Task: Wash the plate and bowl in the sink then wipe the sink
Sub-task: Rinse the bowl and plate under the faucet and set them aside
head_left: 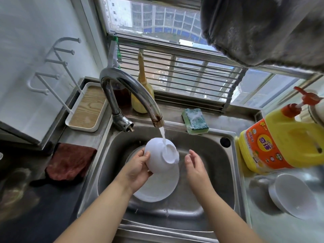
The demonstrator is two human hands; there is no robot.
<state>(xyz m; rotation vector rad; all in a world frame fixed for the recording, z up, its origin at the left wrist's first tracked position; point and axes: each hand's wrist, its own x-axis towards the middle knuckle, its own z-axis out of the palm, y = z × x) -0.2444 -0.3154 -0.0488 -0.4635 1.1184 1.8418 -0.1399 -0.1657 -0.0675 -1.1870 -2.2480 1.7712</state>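
Left hand [138,168] grips the white ceramic bowl [161,155] by its rim, foot tilted up-right under the tap stream [163,135], above the white round plate [157,188] in the steel sink [226,172]. Right hand [195,163], fingers relaxed and empty, hovers just beside the foot, apparently apart.

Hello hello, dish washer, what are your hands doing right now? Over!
Left hand grips bowl, bottom up under running tap. Right hand open beside it, holding nothing. Plate waits in sink. Nothing in the way.
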